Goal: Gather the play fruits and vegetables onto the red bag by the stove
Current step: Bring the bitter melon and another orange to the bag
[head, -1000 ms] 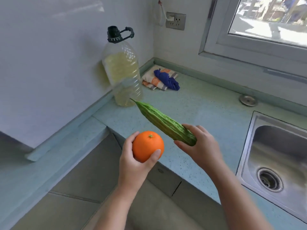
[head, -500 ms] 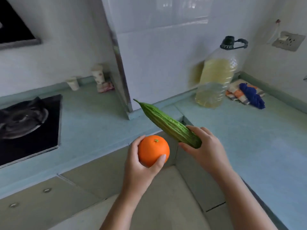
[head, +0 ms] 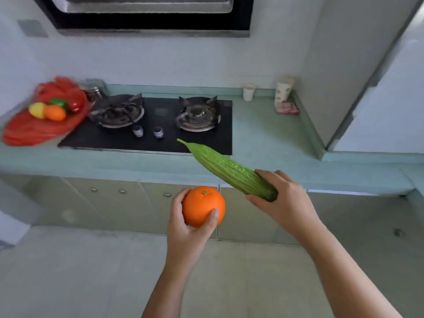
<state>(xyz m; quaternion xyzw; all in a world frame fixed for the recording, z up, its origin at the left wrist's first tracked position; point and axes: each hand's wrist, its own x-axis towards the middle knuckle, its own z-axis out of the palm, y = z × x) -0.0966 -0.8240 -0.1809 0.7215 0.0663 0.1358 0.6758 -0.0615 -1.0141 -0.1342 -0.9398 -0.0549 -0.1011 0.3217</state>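
Fingers of the left hand [head: 185, 228] cup a smooth orange plastic ball-fruit [head: 203, 205], right hand [head: 283, 199] wraps the ridged green gourd's [head: 227, 169] thick end; both likely light, stiff, grippable.

No text, label, brand or number can be read anywhere here. The tall paper cup [head: 283, 91] at the back of the counter [head: 263, 134] carries reddish marks, but they are too blurred to tell whether they are letters or only a pattern.
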